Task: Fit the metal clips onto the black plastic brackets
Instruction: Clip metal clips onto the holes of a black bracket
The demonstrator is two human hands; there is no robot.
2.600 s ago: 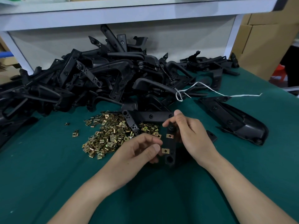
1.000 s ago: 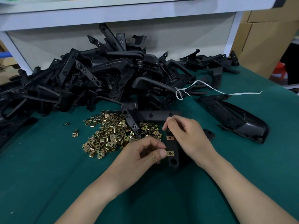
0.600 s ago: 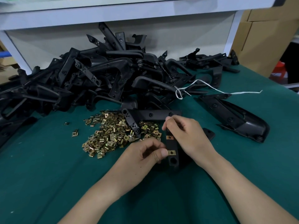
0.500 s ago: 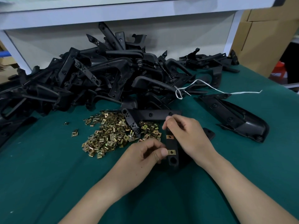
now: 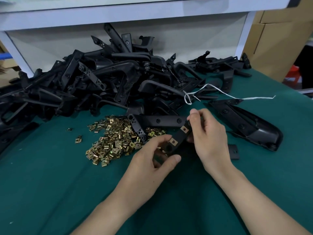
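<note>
Centre frame: bracket (image 5: 179,135) now lifted, tilted | left hand (image 5: 152,161), right hand (image 5: 209,138) grip its ends | two clips (image 5: 173,141) seated, likely finished.

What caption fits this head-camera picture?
The left hand and right hand hold a bracket with two clips fitted, beside the clip pile.

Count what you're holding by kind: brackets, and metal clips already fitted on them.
Bracket: 1
Fitted clips: 2
Total: 3
</note>
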